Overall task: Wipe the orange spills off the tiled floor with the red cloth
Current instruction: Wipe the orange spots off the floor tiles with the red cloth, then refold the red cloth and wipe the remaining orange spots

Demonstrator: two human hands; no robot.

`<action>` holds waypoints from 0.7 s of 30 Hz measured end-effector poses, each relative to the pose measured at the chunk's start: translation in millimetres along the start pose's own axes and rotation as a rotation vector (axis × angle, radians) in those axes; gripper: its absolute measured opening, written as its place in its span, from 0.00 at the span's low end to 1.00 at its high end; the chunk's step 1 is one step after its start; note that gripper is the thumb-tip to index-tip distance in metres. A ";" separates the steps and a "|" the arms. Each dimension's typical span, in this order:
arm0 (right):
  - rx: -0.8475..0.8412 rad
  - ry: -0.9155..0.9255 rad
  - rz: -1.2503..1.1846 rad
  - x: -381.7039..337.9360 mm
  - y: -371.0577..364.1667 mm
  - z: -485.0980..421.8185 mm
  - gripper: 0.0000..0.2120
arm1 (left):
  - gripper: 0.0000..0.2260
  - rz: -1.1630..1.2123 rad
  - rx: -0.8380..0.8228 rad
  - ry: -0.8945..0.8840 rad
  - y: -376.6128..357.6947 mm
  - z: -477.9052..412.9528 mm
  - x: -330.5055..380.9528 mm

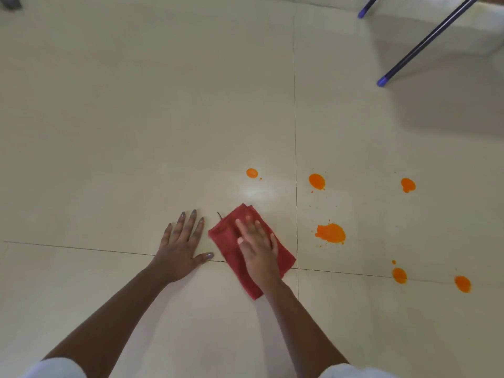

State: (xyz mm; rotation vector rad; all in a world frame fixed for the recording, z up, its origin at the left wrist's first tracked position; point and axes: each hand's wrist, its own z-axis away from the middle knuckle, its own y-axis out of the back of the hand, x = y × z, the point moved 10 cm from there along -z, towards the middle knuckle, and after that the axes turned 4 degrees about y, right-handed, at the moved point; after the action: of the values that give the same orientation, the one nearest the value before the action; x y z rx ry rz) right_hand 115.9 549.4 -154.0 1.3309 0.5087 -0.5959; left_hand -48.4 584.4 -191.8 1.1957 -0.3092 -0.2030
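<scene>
While right hand (257,241) presses flat, fingers spread, on folded red cloth (231,249) at tile joint, left hand (181,246) splayed on tiled floor (136,132) just beside, six orange spills (330,233) unwiped to the right.

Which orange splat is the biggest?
The jagged orange splat just right of the red cloth; the other five are smaller, rounder blobs.

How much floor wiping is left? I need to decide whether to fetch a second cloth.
Done: nothing certain, though a pale sheen beyond the cloth may be a wiped patch. In hand: the right hand presses the red cloth flat on the tiled floor; the left hand braces beside it. Left: six orange spills, the nearest and largest right of the cloth.
</scene>
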 end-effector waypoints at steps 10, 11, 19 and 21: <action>0.134 -0.421 -0.020 27.2 58.8 2.7 0.14 | 0.05 0.800 0.148 0.281 55.0 33.7 51.1; 0.156 -0.377 0.046 18.4 64.2 3.9 0.15 | 0.05 1.035 0.032 0.354 45.1 38.1 60.2; 0.219 -0.257 0.181 5.6 73.7 23.4 0.06 | 0.06 1.420 -0.244 0.564 44.1 61.1 83.8; 0.131 -0.335 0.121 16.6 64.5 26.2 0.11 | 0.09 1.361 -0.288 0.570 52.9 72.4 80.3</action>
State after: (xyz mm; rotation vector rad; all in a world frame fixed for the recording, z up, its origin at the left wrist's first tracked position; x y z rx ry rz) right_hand 171.2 530.3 -112.8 1.3401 0.1165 -0.7441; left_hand 2.0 514.2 -108.1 0.5173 -0.4991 1.2130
